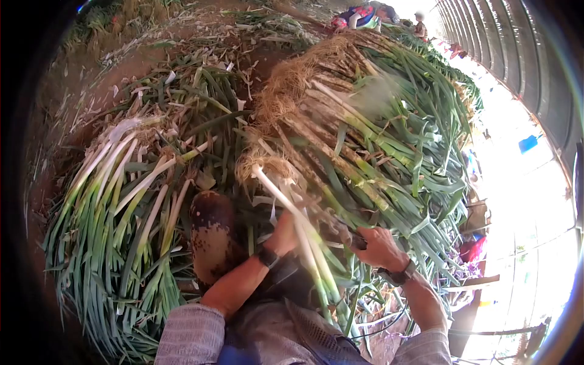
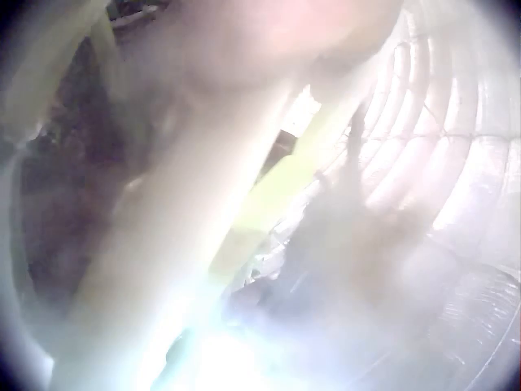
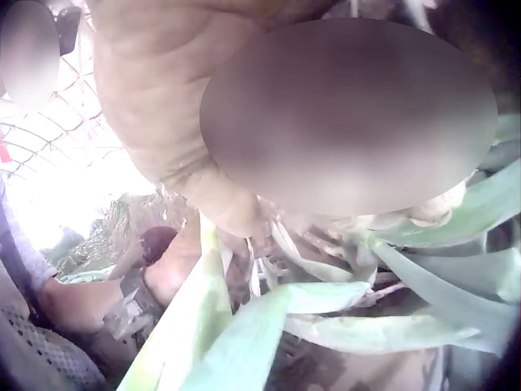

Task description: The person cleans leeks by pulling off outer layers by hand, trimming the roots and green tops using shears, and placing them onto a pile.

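Note:
In the head view my left hand (image 1: 285, 234) grips white-stemmed leeks (image 1: 311, 243), their root tufts (image 1: 267, 164) up and their green ends hanging over my lap. The left wrist view shows a pale leek stem (image 2: 179, 204) close up and blurred. To the right, my right hand (image 1: 380, 248) has its fingers curled round leek leaves; a blurred brown strip (image 1: 328, 222) stretches from it towards the held leeks. Green leaves (image 3: 244, 326) hang below the right hand (image 3: 175, 106) in the right wrist view, where a blurred oval covers part of the scene.
A big heap of soil-stained leeks (image 1: 347, 134) lies ahead and right. Cleaner white leeks (image 1: 109, 164) are piled on the left. A mud-stained boot (image 1: 213, 237) stands between the piles. Loose leaf scraps litter the ground. Another person (image 1: 365, 17) bends at the far end.

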`<state>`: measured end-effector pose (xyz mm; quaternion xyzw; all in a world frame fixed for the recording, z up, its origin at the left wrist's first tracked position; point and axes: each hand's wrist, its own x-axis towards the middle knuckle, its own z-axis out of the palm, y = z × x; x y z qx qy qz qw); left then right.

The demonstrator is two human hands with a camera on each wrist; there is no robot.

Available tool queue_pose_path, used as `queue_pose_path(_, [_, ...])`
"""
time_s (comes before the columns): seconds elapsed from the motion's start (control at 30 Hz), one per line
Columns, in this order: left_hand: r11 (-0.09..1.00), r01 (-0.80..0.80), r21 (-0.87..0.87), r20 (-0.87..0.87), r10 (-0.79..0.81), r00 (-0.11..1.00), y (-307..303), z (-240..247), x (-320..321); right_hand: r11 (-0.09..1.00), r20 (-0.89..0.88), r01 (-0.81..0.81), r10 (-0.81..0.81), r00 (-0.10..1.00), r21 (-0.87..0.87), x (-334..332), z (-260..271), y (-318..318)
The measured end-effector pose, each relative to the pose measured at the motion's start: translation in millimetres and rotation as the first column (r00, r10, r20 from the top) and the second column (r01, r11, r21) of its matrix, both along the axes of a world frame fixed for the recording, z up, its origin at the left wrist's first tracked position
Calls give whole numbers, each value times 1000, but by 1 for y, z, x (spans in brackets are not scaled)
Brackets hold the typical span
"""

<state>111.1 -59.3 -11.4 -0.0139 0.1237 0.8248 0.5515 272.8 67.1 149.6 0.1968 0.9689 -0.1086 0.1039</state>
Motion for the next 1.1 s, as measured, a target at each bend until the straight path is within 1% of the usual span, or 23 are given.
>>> queue_pose_path(0.03, [986, -121, -113, -72, 113, 991, -1, 10, 1, 1000, 7, 1, -1, 1000, -7, 5, 3, -3])
queue_pose_path(0.07, [979, -137, -151, -104, 122, 987, -3, -6, -4, 1000, 65, 31, -31, 997, -2, 9, 5, -4])
queue_pose_path(0.1, [978, -138, -159, -101, 123, 987, -3, -9, -7, 998, 122, 58, -58, 991, 4, 14, 6, -5])
queue_pose_path(0.17, [853, -401, -333, -205, 349, 914, -3, 4, -21, 998, 103, 53, -50, 993, -30, 32, 1, -4])
queue_pose_path(0.2, [843, -431, -322, -180, 393, 902, -8, 11, -27, 997, 134, 58, -50, 990, -56, 42, -3, -1])
queue_pose_path(0.23, [839, -438, -324, -185, 398, 899, -10, 6, -33, 995, 165, 64, -49, 985, -82, 50, -7, 0])
queue_pose_path(0.3, [876, -452, -168, -84, 444, 892, -10, -10, -46, 996, 112, 54, -46, 993, -69, 54, -15, 2])
queue_pose_path(0.33, [917, -386, -102, -7, 387, 922, -18, -3, -45, 995, 57, 76, -72, 996, -65, 52, -16, 1])
queue_pose_path(0.37, [917, -387, -102, -12, 387, 922, -20, 4, -44, 993, 3, 100, -100, 995, -61, 50, -15, 0])
queue_pose_path(0.43, [953, -302, -12, -43, 302, 952, -19, 13, -42, 993, 16, 111, -110, 994, -51, 32, -11, -4])
queue_pose_path(0.47, [949, -308, -62, -12, 307, 951, -15, 8, -39, 999, -58, 12, -15, 998, -53, 21, -7, -8])
queue_pose_path(0.5, [950, -308, -61, -14, 307, 952, -10, 3, -38, 995, -129, -89, 82, 988, -49, 11, -6, -12])
queue_pose_path(0.57, [945, -327, 16, 161, 320, 934, -10, 10, -38, 994, -147, -106, 101, 984, -25, -7, -10, -12])
queue_pose_path(0.6, [959, -252, 129, -69, 262, 963, -16, 12, -38, 999, -93, -53, 53, 994, 3, -16, -9, -10])
queue_pose_path(0.63, [957, -261, 129, -72, 271, 960, -16, 7, -40, 999, -41, -3, 4, 999, 35, -23, -9, -9])
queue_pose_path(0.7, [953, -279, 114, 37, 277, 960, -14, -4, -47, 998, -47, -43, 46, 998, 50, -26, -2, -8])
queue_pose_path(0.73, [952, -283, 112, 39, 281, 959, -18, 0, -49, 997, -15, -61, 62, 998, 42, -23, 1, -7])
queue_pose_path(0.8, [936, -353, -13, 23, 353, 935, -25, 8, -53, 996, 19, -75, 75, 997, 37, -12, 3, -4])
queue_pose_path(0.87, [932, -362, -11, -5, 362, 932, -26, 11, -52, 989, 50, -137, 135, 990, 52, 0, 1, -1])
queue_pose_path(0.97, [929, -364, -73, -34, 362, 932, -28, 19, -44, 995, 113, -95, 93, 989, 12, 14, -6, -1])
queue_pose_path(1.03, [871, -454, -186, -82, 447, 891, -17, 13, -39, 999, 142, -46, 46, 989, -4, 16, -4, -2])
queue_pose_path(1.07, [908, -417, -51, 9, 418, 909, -19, 3, -32, 1000, 170, 1, 2, 985, -19, 18, -3, -3])
queue_pose_path(1.1, [910, -412, -53, 8, 413, 911, -16, -8, -30, 1000, 170, 6, -3, 985, -21, 21, -2, -4])
